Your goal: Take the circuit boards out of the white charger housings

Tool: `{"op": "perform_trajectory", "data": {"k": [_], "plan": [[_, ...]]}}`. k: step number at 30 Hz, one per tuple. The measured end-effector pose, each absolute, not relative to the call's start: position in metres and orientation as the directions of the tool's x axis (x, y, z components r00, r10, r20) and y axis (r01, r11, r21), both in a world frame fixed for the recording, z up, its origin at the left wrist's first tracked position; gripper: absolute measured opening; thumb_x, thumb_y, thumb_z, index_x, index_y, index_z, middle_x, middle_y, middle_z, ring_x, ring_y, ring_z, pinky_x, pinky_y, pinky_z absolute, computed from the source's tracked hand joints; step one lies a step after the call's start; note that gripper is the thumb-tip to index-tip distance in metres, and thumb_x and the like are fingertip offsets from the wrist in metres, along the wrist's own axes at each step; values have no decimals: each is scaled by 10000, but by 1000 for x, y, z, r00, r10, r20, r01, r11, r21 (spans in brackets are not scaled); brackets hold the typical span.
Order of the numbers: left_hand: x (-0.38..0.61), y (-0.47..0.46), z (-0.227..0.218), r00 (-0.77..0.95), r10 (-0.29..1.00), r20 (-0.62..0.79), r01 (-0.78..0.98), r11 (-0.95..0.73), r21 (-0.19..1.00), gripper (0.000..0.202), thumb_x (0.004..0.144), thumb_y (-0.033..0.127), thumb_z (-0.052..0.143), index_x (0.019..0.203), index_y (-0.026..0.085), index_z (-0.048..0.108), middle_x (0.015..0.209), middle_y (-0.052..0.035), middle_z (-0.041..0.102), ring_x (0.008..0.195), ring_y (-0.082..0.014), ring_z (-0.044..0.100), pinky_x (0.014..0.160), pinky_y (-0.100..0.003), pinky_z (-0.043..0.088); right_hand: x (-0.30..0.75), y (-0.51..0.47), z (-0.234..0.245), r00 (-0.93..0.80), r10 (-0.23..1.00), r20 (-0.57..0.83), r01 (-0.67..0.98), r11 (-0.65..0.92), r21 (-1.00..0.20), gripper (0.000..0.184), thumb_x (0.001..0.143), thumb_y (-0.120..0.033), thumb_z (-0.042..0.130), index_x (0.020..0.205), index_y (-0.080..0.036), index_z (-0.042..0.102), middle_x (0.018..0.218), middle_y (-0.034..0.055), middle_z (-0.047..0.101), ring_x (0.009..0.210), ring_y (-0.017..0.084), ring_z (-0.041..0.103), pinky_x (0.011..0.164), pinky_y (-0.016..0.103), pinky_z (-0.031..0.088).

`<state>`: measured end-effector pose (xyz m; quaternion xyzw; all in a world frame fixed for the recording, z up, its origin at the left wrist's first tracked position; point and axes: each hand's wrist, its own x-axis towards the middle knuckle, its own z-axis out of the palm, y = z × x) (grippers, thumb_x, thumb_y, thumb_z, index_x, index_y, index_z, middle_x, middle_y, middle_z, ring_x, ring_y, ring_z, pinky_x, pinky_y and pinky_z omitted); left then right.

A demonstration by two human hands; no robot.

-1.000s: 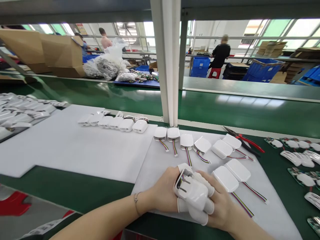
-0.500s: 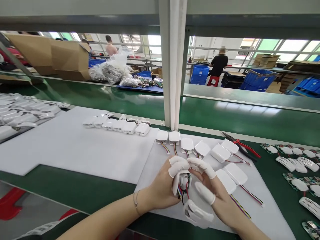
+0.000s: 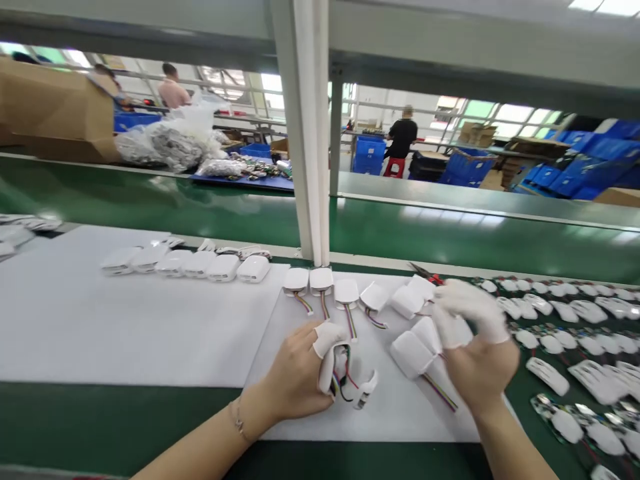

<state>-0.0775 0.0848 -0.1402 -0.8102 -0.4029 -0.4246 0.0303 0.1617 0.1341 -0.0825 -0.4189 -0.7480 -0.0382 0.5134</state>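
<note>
My left hand point(image 3: 303, 367), with white finger covers, is closed around a white plastic housing point(image 3: 327, 370). Coloured wires and part of a circuit board show in the housing's open end. A small white end piece point(image 3: 367, 390) hangs beside it on the wires. My right hand point(image 3: 475, 340), also in finger covers and blurred, is over the handles of the red-and-black pliers point(image 3: 427, 274). Its thumb and fingers look apart; whether they touch the pliers is hidden. Below lie white housings point(image 3: 413, 353) with wire leads, partly behind this hand.
A row of white housings point(image 3: 223, 267) lies on the white foam sheet point(image 3: 165, 333) at left. Circuit boards point(image 3: 565, 423) and white covers point(image 3: 547, 375) fill the right side. A pale upright post point(image 3: 313, 133) rises behind the work surface. People work in the background.
My right hand has left the housing and moved right and up to the pliers. The left hand keeps the housing, its end piece now dangling. The view has turned right.
</note>
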Motion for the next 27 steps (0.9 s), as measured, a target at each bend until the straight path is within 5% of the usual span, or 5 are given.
{"op": "perform_trajectory", "data": {"k": [4,12,16,24,27], "plan": [[-77,88,-150,361,697,619,721,-630,289,515,511,114,503,1017,206,476,806,-29,612,688,-215,581,610,-315,495,223,187,-59,-211,761,614,868,435,-240,298,998,-331,418,800,-199,597,792,77,640,799,254,610,771,430,496],[-77,96,-151,346,675,652,705,-646,294,464,505,79,513,944,208,432,861,-51,577,855,-265,591,710,-376,550,262,251,-83,-366,929,-47,930,367,7,207,972,-354,623,871,-176,648,925,31,658,813,178,624,761,350,544],[-81,98,-150,333,586,739,642,-715,278,568,520,96,536,1066,193,416,1014,-95,565,1077,-311,555,921,-477,525,252,265,-85,-339,940,-37,940,340,20,182,939,-316,663,868,-152,633,933,29,640,856,191,620,792,371,533],[-81,95,-152,373,569,733,652,-723,228,516,533,96,527,1034,192,445,989,-82,599,935,-263,592,838,-401,563,258,200,-47,-274,931,240,925,323,-200,405,1000,-455,295,967,-162,574,888,114,611,878,343,658,706,361,514],[-76,88,-148,401,522,753,657,-736,161,514,562,97,510,1071,160,461,955,-91,610,856,-242,591,744,-357,564,264,113,-63,-368,904,218,852,422,-310,358,930,-528,456,1143,-259,556,1118,91,652,1013,338,659,812,357,563]]}}
